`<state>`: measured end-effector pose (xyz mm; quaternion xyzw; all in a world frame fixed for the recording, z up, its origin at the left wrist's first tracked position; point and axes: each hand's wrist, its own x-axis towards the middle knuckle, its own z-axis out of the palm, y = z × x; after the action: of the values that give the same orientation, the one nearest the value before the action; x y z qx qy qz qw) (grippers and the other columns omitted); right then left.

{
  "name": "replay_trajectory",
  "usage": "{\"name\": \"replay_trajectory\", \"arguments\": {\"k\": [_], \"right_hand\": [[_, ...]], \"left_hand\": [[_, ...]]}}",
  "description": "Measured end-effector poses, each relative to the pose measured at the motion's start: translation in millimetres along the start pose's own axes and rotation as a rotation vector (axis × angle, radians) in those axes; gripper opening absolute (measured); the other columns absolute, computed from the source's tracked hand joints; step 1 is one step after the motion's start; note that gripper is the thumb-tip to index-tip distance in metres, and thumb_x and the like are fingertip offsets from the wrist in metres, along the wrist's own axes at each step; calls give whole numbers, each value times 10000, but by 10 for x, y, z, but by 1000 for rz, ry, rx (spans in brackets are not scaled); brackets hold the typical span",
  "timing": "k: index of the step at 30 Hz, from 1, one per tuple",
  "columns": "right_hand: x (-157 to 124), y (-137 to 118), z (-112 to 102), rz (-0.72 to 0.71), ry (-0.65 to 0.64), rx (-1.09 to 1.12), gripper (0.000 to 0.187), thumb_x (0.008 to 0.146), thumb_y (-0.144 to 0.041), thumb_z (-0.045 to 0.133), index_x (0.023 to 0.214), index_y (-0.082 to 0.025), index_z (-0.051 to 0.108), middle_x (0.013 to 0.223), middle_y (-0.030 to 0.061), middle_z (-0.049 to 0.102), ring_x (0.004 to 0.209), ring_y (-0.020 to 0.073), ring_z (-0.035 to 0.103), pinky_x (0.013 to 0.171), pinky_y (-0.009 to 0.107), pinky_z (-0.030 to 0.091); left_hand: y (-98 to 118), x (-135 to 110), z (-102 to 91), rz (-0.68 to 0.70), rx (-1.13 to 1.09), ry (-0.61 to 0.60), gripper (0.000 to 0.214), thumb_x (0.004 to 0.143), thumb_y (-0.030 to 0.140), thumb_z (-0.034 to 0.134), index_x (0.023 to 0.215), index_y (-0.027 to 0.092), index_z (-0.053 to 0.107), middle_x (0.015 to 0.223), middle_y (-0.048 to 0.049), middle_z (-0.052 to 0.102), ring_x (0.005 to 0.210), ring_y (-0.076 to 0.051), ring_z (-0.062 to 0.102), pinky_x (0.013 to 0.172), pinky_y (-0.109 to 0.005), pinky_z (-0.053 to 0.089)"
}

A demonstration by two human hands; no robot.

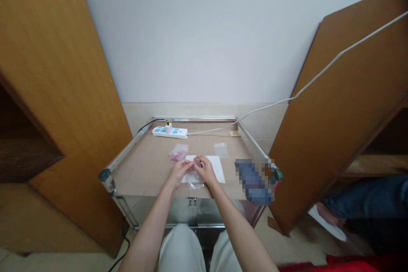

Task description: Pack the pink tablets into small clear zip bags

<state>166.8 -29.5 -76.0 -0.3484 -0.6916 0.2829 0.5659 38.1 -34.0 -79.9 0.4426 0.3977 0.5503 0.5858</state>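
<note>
My left hand (179,171) and my right hand (205,170) meet above a white sheet of paper (218,171), thumbs and fingers closed in a pinch. What they pinch is too small to name; pinkish-red bits show by the fingertips. Clear crinkled plastic (195,185) lies below them, over the near edge of the sheet. Just beyond my left hand is a clear bag of pink and red beads (178,153). A flat clear plastic bag (221,149) rests past the paper, to the right.
A white power strip (170,132) with a plug sits at the back left, its white cord (264,106) running off right. A blurred dark item (253,182) lies at the right of the metal-framed table (137,178). Wooden furniture flanks both sides; a person's leg (366,197) shows right.
</note>
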Motion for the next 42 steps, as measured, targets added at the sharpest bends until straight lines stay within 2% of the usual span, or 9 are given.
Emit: {"name": "replay_trajectory", "arguments": {"k": [6, 12, 19, 32, 42], "right_hand": [[-2, -14, 2, 1, 12, -7, 56, 680, -220, 547, 667, -165, 547, 784, 29, 541, 742, 132, 507, 663, 238, 390], [3, -29, -5, 9, 19, -9, 97, 715, -235, 508, 665, -168, 557, 734, 25, 548, 696, 128, 505, 617, 227, 388], [9, 2, 4, 18, 82, 10, 107, 711, -220, 495, 634, -166, 548, 717, 27, 561, 668, 126, 507, 610, 227, 386], [6, -34, -2, 22, 68, 2, 152, 743, -253, 476, 637, -178, 555, 702, 28, 568, 676, 132, 512, 622, 233, 387], [15, -54, -10, 48, 88, 30, 211, 770, -287, 439, 677, -172, 589, 695, 30, 577, 687, 134, 512, 644, 236, 385]], "left_hand": [[-8, -1, -9, 10, 4, -3, 235, 539, 284, 682, 661, 98, 607, 565, -10, 589, 513, -77, 511, 525, -188, 382], [19, -11, 11, -7, -49, -11, 231, 566, 278, 667, 704, 102, 607, 647, -28, 616, 563, -86, 541, 533, -183, 395], [-15, 11, -31, -42, -95, 35, 252, 542, 273, 682, 704, 110, 579, 598, -7, 597, 526, -96, 551, 523, -205, 423], [0, -6, -39, -28, -105, 91, 245, 508, 257, 703, 650, 109, 568, 563, -4, 594, 483, -92, 544, 497, -201, 429], [24, -13, -28, -59, -125, 108, 281, 527, 269, 693, 742, 117, 596, 673, -32, 627, 506, -93, 559, 493, -201, 425]]}}
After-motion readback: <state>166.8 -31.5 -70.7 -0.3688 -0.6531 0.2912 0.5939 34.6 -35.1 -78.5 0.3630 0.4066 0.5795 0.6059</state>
